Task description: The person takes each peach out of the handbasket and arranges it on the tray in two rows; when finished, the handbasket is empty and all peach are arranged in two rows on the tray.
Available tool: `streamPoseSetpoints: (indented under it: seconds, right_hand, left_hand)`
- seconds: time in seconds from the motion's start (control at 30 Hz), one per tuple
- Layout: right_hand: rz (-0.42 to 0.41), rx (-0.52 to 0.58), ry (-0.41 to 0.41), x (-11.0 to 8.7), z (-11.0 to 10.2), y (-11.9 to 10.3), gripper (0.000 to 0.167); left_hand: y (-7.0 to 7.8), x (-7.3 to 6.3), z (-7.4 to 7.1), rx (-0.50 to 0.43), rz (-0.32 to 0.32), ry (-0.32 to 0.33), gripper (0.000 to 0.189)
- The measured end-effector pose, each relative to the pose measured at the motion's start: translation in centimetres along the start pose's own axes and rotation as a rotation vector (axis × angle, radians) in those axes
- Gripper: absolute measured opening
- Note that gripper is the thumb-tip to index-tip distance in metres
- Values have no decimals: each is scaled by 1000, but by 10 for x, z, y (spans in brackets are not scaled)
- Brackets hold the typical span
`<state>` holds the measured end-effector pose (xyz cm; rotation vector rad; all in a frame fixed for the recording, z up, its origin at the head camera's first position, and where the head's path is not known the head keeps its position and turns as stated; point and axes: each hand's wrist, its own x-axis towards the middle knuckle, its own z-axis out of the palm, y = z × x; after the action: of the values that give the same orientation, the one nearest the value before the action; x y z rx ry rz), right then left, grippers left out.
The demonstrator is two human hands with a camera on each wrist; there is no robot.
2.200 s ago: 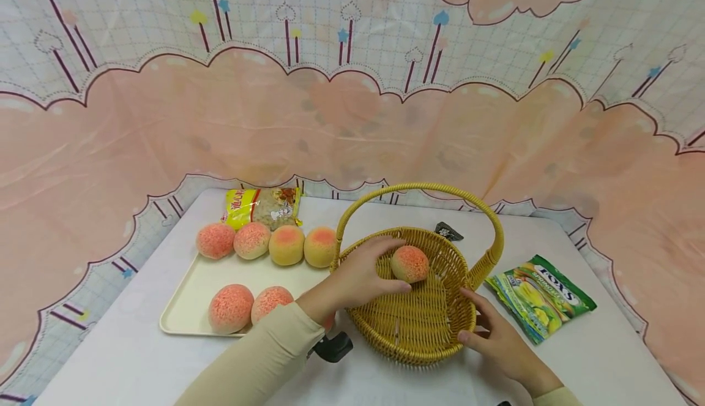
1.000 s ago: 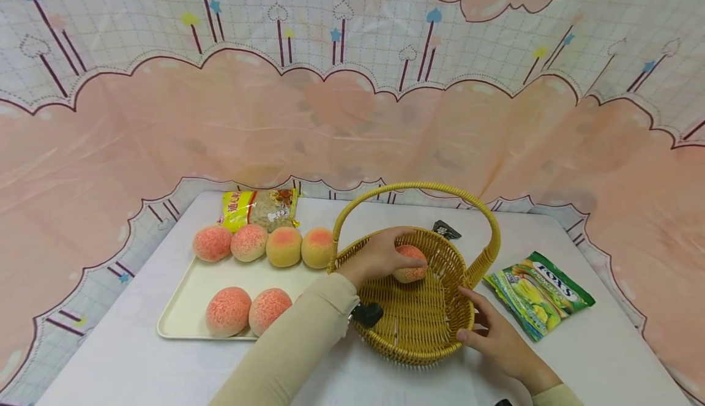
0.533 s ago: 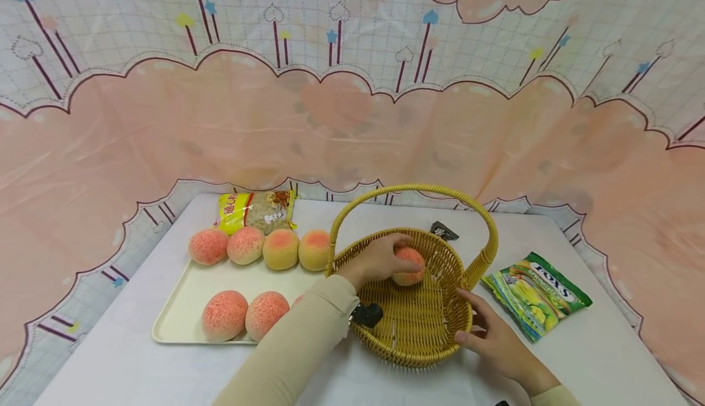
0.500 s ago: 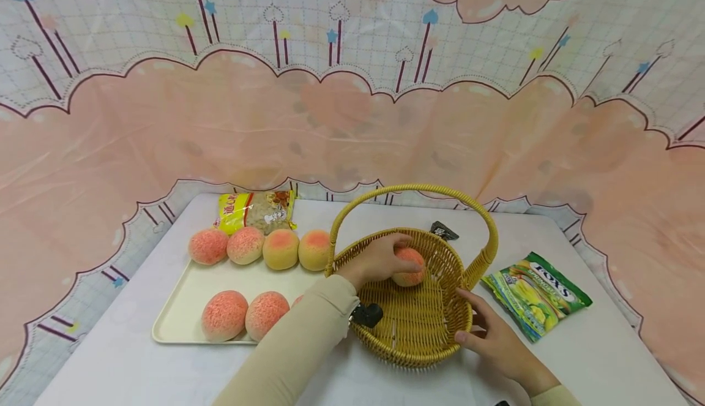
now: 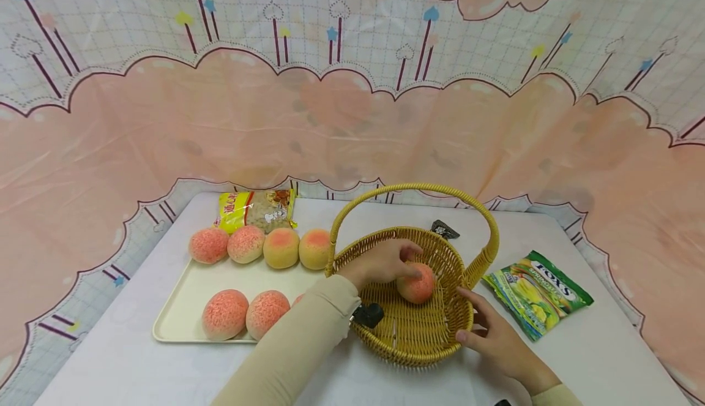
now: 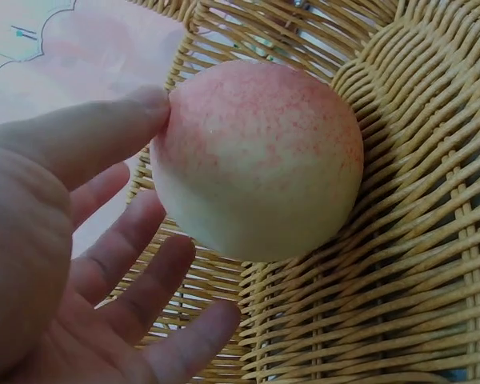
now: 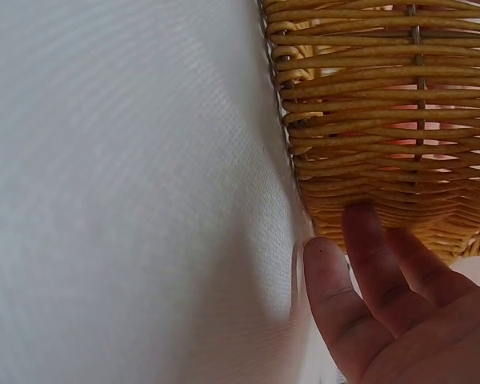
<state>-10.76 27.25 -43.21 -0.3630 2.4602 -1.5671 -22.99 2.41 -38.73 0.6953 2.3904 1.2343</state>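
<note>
A red-and-yellow peach (image 5: 417, 283) lies in the yellow wicker basket (image 5: 410, 360), which has a tall arched handle. My left hand (image 5: 380, 263) reaches into the basket from the left. Its thumb touches the side of the peach (image 6: 260, 164), while the other fingers are spread beside it, not wrapped round the fruit, as the left wrist view shows. At the basket's right side is my right hand (image 5: 498, 342). In the right wrist view its fingertips (image 7: 366, 228) rest against the woven outer wall, low near the tabletop.
Left of the basket, a cream tray (image 5: 182, 308) carries several peaches (image 5: 226, 314), some partly behind the left sleeve. A yellow food packet (image 5: 256, 210) lies behind them. A green FOX'S candy bag (image 5: 542, 293) is at right; a small black packet (image 5: 443, 229) sits behind the basket.
My left hand came down over the peach in the basket, and its fingers held it. The peach is now turned and shifted nearer the front right, with the fingers loosened. My right hand stayed put.
</note>
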Motion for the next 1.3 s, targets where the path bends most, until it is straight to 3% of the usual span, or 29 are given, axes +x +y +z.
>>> streamPoseSetpoints:
  seconds: [0.3,0.5,0.8,1.3]
  right_hand:
    - [-1,7,-3,0,-1,1,70]
    - [-6,4,-5,0,-1,1,69]
    - [-11,-12,-7,-1,0,2,69]
    - [23,-3,-6,0,0,0,70]
  left_hand:
    - [-1,0,2,53,-4,-37,42]
    - [-3,2,2,80,11,-84,48]
    - [-3,0,3,67,3,-130,50]
    - [2,-2,2,67,-6,-66,46]
